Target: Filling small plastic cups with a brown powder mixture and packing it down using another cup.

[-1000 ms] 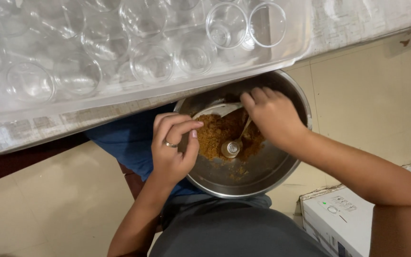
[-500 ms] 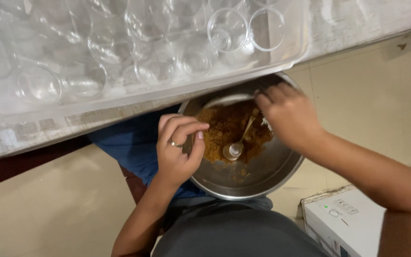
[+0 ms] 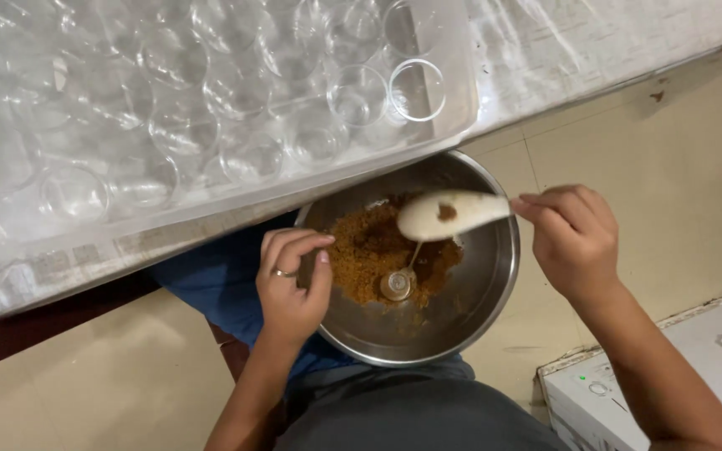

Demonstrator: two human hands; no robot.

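Steel bowl (image 3: pixel 470 321) sits on the person's lap, its far rim tucked under the table (image 3: pixel 595 50) edge. Left hand (image 3: pixel 292 288) clamps the bowl's left rim: thumb inside the wall, fingers curled over the lip, grip closed on the rim. Ring on 1 finger.

Right hand (image 3: pixel 574 238) is above the bowl's right rim, fingertips pinched shut on the handle end of a white spoon (image 3: pixel 449 213). Spoon is level, held above the bowl, pointing left, with a small dab of brown mix on it.

Brown crumbly mix (image 3: pixel 369 255) is heaped in the bowl's left-centre, with bare steel on the right and near side. A small round metal piece on a thin stem (image 3: pixel 398 284) stands in the mix.

Tray of clear plastic cups (image 3: pixel 211 108) overhangs the table edge, directly above the bowl's far side, so room over that side is tight. Open floor (image 3: pixel 678 167) to the right. White box (image 3: pixel 653 392) near the right forearm.
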